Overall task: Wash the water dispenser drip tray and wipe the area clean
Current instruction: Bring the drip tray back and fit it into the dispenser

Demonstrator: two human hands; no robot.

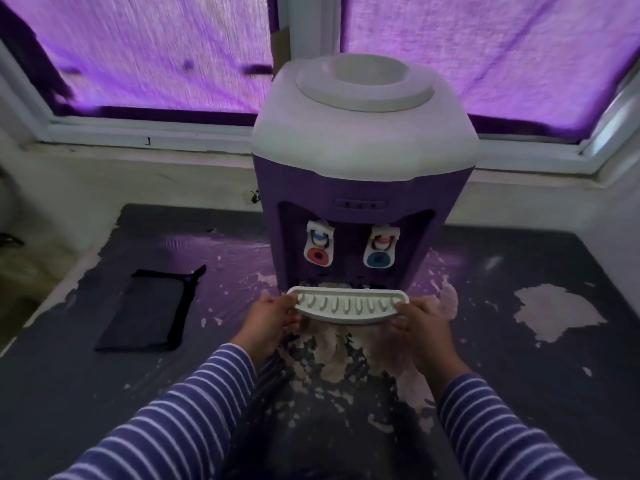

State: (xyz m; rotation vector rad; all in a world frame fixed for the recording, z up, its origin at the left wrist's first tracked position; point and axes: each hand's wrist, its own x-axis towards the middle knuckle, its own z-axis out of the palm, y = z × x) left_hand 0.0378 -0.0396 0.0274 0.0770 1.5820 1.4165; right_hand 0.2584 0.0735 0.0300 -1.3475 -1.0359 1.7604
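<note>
A peeling dark table (519, 393) stands below purple-curtained windows. The left hand (270, 320) and right hand (426, 323) each pinch one end of the drip tray (348, 304), held level between them at the foot of the water dispenser (363, 174), probably so nothing spills. A black cloth (149, 310) lies left of the left hand.

Matt plastic drip tray (348, 304) (peeling tabletop (519, 358) coating).

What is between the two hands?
In the head view, the white slotted drip tray lies between them: the left hand grips its left end, the right hand its right end.
</note>
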